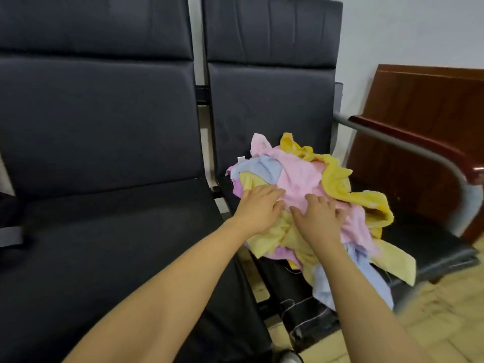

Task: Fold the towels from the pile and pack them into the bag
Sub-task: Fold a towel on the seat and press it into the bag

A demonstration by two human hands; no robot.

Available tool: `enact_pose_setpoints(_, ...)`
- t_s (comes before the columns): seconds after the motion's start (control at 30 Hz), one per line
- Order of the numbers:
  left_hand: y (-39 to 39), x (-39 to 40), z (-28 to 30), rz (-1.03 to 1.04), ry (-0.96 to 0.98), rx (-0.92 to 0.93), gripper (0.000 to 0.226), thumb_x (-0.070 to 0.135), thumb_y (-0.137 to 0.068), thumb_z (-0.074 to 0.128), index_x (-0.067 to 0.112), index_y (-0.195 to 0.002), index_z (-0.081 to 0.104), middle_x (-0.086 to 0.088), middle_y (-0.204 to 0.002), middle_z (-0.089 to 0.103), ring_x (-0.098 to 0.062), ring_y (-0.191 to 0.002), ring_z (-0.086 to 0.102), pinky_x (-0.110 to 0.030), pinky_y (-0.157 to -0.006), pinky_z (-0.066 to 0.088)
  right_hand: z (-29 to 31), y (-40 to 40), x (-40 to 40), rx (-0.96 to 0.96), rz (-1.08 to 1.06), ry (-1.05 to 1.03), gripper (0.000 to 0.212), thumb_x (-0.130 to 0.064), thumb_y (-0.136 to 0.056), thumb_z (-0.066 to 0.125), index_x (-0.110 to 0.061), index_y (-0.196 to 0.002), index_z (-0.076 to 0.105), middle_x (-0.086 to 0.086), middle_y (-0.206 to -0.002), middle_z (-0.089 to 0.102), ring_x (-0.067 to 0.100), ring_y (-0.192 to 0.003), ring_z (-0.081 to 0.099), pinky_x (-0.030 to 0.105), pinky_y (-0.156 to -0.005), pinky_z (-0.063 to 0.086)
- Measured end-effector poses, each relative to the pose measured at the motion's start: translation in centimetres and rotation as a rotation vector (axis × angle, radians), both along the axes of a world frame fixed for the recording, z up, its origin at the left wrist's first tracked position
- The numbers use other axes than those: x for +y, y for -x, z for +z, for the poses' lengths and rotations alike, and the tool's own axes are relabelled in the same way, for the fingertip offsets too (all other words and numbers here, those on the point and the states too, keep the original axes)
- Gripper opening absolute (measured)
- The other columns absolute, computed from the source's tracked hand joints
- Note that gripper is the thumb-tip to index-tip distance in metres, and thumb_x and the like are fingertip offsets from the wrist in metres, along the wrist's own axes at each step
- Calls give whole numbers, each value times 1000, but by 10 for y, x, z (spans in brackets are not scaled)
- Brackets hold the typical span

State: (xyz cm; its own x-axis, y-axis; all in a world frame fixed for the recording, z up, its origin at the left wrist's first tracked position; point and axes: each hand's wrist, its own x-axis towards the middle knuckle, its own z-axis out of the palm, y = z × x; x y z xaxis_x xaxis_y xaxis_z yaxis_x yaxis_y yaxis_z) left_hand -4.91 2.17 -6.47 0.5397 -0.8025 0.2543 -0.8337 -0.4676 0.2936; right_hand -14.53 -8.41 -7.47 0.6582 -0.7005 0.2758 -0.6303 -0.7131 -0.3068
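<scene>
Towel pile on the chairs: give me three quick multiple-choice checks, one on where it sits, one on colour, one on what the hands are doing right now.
1. Where does the towel pile lie?
A. on the right-hand black seat
B. on the floor
C. on the wooden furniture

2. What colour is the towel directly under both hands?
A. green
B. pink
C. white

3. What state are the hands in?
A. both resting on the pile, fingers fairly straight
B. both lifting a folded towel clear
C. one hand hanging away from the pile

Answers:
1. A: the pile sits on the right seat, and some towels hang over its front edge.
2. B: the left hand and right hand lie on the pink towel, with yellow and light blue ones around it.
3. A: both hands lie on top of the heap, and no towel is lifted or folded.
</scene>
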Motion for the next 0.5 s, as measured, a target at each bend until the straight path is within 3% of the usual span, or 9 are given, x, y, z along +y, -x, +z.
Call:
enact_pose_setpoints(0.17, -9, -22, -5, -51, -126, 87, 42, 37, -104, 26, 33, -144, 37, 8, -158, 20, -15, -145, 13, -39, -113, 8, -2, -2, -9, -105, 41, -17, 32, -30, -98, 47, -19, -127, 56, 6, -127, 55, 27, -122, 43, 38, -95, 22)
enact_pose_setpoints(0.27, -10, -23, -7, -73, -96, 141, 40, 37, -104, 24, 31, -137, 46, 11, -156, 22, -15, -145, 11, -37, -112, 5, -4, -2, -15, -397, 146, -88, 17, -17, -94, 54, -14, -99, 70, 7, -101, 67, 28, -100, 57, 45, -92, 33)
enact_pose_setpoints(0.33, -7, -22, -6, -83, 18, 168, 38, 34, -105, 25, 27, -133, 50, 14, -149, 33, -10, -143, 11, -34, -110, 3, 0, 2, -12, -575, 212, -92, 13, -13, -91, 58, -14, -87, 70, 1, -89, 68, 20, -87, 57, 42, -89, 34)
enact_pose_setpoints(0.4, 0, -21, -3, -86, 209, 230, 34, 32, -104, 29, 20, -121, 56, 16, -123, 50, 0, -131, 22, -31, -105, 8, 10, 7, -6, -670, 256, -71, 11, -12, -91, 61, -15, -84, 68, -9, -84, 62, 14, -84, 54, 33, -84, 28)
enact_pose_setpoints(0.5, 9, -14, 3, -84, 533, 415, 36, 37, -99, 37, 9, -89, 56, 9, -78, 50, -5, -83, 46, -34, -85, 34, 22, 14, 1, -780, 356, -102, 9, -11, -89, 63, -16, -82, 68, -16, -78, 58, 11, -80, 59, 34, -79, 43)
